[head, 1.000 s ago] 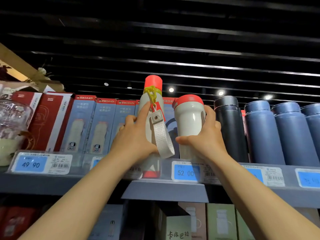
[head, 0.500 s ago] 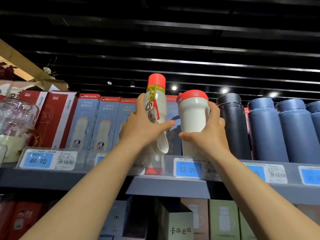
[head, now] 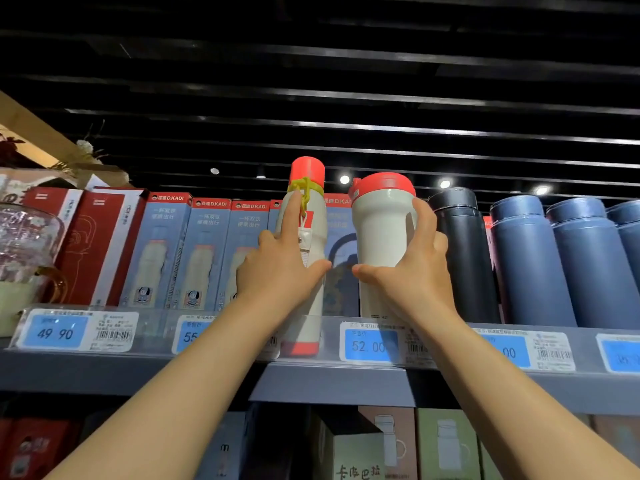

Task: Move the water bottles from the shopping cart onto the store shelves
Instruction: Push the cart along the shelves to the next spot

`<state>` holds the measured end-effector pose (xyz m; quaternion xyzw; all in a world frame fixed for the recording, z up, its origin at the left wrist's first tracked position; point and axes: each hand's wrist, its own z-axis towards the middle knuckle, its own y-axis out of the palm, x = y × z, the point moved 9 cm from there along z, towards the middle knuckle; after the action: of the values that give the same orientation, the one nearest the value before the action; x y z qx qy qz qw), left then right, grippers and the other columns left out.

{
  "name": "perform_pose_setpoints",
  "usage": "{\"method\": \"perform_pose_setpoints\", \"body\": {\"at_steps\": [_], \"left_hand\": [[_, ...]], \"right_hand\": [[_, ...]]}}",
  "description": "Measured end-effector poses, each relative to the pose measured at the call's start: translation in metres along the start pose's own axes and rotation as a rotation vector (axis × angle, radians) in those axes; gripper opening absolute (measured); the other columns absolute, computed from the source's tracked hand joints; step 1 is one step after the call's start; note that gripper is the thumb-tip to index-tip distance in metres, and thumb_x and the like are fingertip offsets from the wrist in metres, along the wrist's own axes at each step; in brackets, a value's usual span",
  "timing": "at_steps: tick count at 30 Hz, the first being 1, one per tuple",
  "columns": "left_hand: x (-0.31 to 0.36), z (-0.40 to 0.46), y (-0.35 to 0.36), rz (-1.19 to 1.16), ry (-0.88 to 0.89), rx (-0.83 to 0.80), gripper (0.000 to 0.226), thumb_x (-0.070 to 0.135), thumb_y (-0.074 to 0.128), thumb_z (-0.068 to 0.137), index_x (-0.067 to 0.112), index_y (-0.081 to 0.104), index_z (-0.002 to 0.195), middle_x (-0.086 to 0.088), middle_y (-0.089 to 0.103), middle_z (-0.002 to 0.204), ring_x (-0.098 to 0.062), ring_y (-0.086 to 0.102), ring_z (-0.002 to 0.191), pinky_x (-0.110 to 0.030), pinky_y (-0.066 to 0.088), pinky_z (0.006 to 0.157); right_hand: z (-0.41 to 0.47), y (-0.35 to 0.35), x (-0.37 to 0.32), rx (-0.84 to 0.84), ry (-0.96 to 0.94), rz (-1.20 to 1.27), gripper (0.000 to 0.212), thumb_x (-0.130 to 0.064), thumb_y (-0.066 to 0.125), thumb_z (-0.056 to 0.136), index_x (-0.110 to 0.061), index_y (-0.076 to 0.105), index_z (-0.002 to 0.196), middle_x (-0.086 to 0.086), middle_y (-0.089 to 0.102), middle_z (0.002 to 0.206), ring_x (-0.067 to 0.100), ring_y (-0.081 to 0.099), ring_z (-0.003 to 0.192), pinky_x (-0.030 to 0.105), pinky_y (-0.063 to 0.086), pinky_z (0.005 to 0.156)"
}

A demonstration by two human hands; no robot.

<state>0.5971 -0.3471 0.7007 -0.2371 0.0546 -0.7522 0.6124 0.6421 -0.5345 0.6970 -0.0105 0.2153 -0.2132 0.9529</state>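
Observation:
Two white bottles with red caps stand upright on the grey top shelf (head: 332, 379). My left hand (head: 280, 268) grips the slim bottle (head: 310, 223), which has a yellow chain and a grey strap; my index finger points up along its neck. My right hand (head: 412, 271) holds the wider, flared bottle (head: 381, 230) around its lower body. The two bottles stand side by side with a small gap between them. The shopping cart is out of view.
Boxed bottles (head: 204, 251) line the shelf behind and to the left, with red boxes (head: 100, 244) and a glass mug (head: 24, 247) further left. A black flask (head: 464, 251) and several blue flasks (head: 526, 261) stand to the right. Price tags (head: 370, 346) run along the shelf edge; more boxes sit below.
My left hand has slid round the slim bottle, pressing its strap against the body with the thumb across the front. The view has shifted slightly upward and closer.

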Motion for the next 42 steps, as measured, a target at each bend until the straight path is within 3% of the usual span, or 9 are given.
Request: {"method": "perform_pose_setpoints", "body": {"at_steps": [8,16,20,26,29,32,42], "left_hand": [[0.000,-0.011,0.001,0.088,-0.021,0.018,0.106,0.058,0.059,0.086,0.038,-0.023,0.149,-0.015,0.042,0.137,-0.035,0.054,0.112,-0.035,0.037,0.070],[-0.002,-0.013,0.003,0.132,-0.009,0.011,0.102,0.064,0.051,0.087,0.038,-0.027,0.148,-0.010,0.034,0.145,-0.034,0.052,0.115,-0.035,0.038,0.070],[-0.002,-0.012,0.003,0.149,0.007,0.000,0.103,0.057,0.053,0.090,0.037,-0.030,0.147,-0.011,0.035,0.144,-0.031,0.052,0.115,-0.034,0.037,0.068],[-0.006,-0.010,0.004,0.058,0.022,-0.033,0.111,0.043,0.063,0.085,0.041,-0.030,0.145,-0.010,0.041,0.138,-0.030,0.054,0.109,-0.034,0.039,0.069],[-0.005,-0.010,0.004,0.020,0.031,-0.048,0.113,0.041,0.066,0.083,0.042,-0.029,0.146,-0.009,0.044,0.137,-0.030,0.054,0.110,-0.035,0.039,0.070],[-0.004,-0.011,0.003,0.009,0.045,-0.048,0.111,0.044,0.064,0.085,0.041,-0.028,0.146,-0.009,0.049,0.129,-0.029,0.054,0.104,-0.036,0.042,0.069],[-0.002,-0.013,0.002,0.015,0.074,-0.072,0.115,0.038,0.068,0.085,0.044,-0.033,0.142,-0.009,0.047,0.132,-0.024,0.050,0.091,-0.031,0.039,0.064]], "right_hand": [[-0.007,-0.001,-0.010,0.012,0.010,-0.080,0.099,-0.028,0.077,0.068,-0.043,0.011,0.142,0.003,0.029,0.133,0.032,0.052,0.102,0.040,0.048,0.082],[-0.013,-0.006,-0.010,-0.017,0.058,-0.129,0.109,-0.032,0.079,0.067,-0.044,0.005,0.146,0.007,0.034,0.135,0.034,0.052,0.102,0.036,0.042,0.081],[-0.014,-0.015,-0.008,-0.042,0.087,-0.101,0.113,-0.027,0.080,0.067,-0.044,0.002,0.146,0.009,0.033,0.133,0.028,0.045,0.091,0.032,0.039,0.077],[-0.006,-0.031,0.001,-0.021,0.133,-0.093,0.120,-0.025,0.087,0.061,-0.043,0.005,0.146,0.011,0.042,0.128,0.035,0.054,0.102,0.047,0.052,0.085],[-0.004,-0.020,-0.002,-0.038,0.107,-0.088,0.124,-0.024,0.089,0.058,-0.046,0.003,0.145,0.011,0.039,0.127,0.035,0.054,0.100,0.045,0.052,0.085],[-0.005,0.000,-0.005,-0.066,0.066,-0.177,0.128,-0.031,0.089,0.060,-0.047,-0.005,0.146,0.010,0.033,0.130,0.035,0.054,0.101,0.035,0.046,0.080],[-0.008,0.012,-0.007,-0.083,0.032,-0.523,0.115,-0.050,0.078,0.073,-0.038,-0.009,0.148,0.015,0.025,0.135,0.037,0.058,0.100,0.034,0.045,0.070]]}}
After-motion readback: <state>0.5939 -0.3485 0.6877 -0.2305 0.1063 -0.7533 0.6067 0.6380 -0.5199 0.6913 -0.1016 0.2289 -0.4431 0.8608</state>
